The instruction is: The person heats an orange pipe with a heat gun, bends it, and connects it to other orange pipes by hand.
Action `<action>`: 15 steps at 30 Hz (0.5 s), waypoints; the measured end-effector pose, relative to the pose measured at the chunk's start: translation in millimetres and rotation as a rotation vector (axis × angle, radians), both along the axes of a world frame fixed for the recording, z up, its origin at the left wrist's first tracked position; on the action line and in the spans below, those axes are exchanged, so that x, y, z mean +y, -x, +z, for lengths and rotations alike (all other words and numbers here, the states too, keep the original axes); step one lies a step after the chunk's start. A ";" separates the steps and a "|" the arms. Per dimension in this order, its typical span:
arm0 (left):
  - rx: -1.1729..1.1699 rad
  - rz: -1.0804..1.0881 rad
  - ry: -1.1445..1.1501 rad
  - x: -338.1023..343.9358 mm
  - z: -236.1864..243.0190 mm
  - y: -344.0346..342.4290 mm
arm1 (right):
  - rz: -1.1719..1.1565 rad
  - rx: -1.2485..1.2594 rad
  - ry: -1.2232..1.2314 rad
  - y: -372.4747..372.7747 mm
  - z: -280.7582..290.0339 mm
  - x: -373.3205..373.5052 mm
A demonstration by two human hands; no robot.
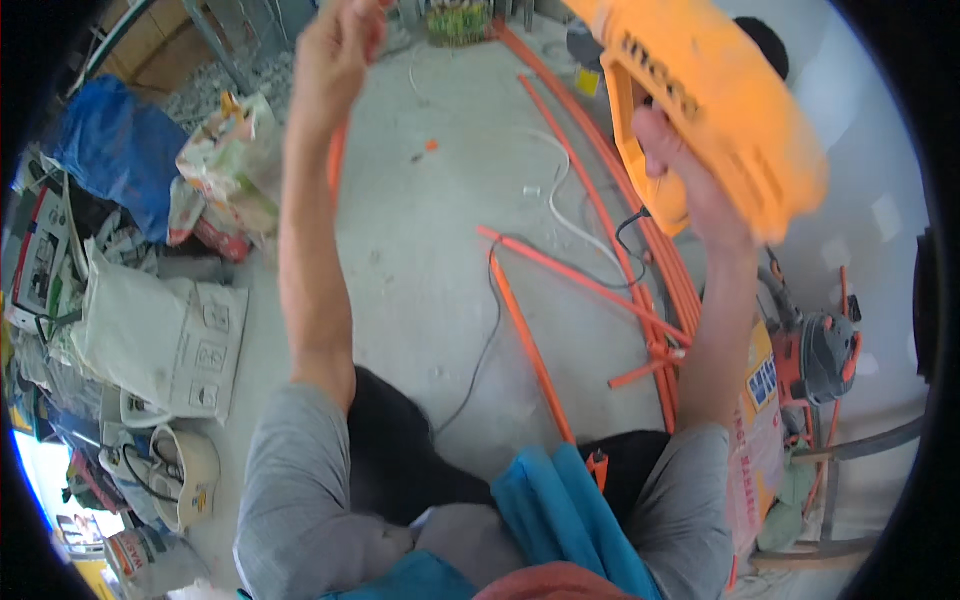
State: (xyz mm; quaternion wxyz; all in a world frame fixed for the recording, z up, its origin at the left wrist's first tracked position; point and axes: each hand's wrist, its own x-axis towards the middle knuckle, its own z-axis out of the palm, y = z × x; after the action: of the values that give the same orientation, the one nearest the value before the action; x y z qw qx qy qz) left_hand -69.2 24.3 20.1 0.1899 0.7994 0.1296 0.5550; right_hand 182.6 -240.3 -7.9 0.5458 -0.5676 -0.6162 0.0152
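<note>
My right hand (685,165) is wrapped round the loop handle of a large yellow-orange corded power tool (740,110), held up at the upper right. The tool's front end lies beyond the top edge, so its exact kind is hidden. A black power cord (628,232) hangs from the bottom of its handle. At the top, left of the middle, my left hand (345,40) is raised with its fingers curled together. The picture's edge cuts the fingertips off, and I cannot make out what is in them.
Several orange conduit pipes (590,190) run along the right side of the grey floor; a loose orange pipe (530,340) points toward my legs. A white cable (560,190) curls beside them. At left are a blue bag (120,155), a white sack (150,330) and a cream bucket (190,475).
</note>
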 end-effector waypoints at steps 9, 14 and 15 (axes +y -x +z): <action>-0.044 0.036 0.046 -6.9 23.3 44.5 | 0.579 0.441 0.420 6.7 -74.1 58.4; -0.039 0.126 -0.067 -19.2 19.2 48.0 | 0.586 0.637 0.700 28.6 -132.4 93.0; -0.019 0.102 -0.108 -14.3 18.3 50.5 | 0.585 0.719 0.733 32.0 -142.9 96.9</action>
State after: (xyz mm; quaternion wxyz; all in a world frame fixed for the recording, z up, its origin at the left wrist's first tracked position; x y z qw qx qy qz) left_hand -119.6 10.0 38.4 0.1194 0.7955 0.1384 0.5778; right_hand 150.5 -143.4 -150.8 0.4618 -0.4848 -0.4781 0.5685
